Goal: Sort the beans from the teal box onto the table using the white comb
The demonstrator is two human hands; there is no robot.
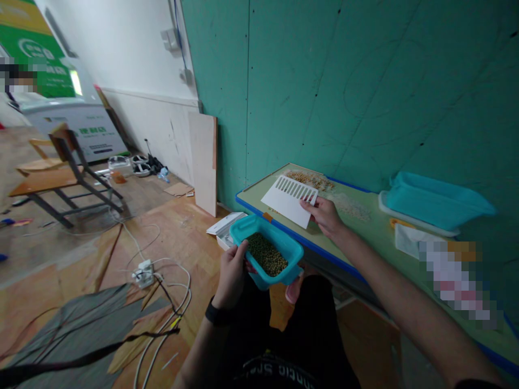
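My left hand [232, 272] grips the near rim of a small teal tub [292, 249] filled with green beans [265, 254], held just below the table's blue edge. My right hand [324, 214] pinches a white slotted card [288, 200] that rests on the green tabletop [377, 232] near that edge. Beyond the card lie a heap of tan grains [310, 179] and a patch of pale grains [352, 206].
A larger teal container [436, 200] on a white tray stands at the table's right, beside white paper [409, 239]. A green wall backs the table. On the wooden floor lie a power strip [144, 272] with cables, a white box [225, 224], a leaning board and a bench [52, 175].
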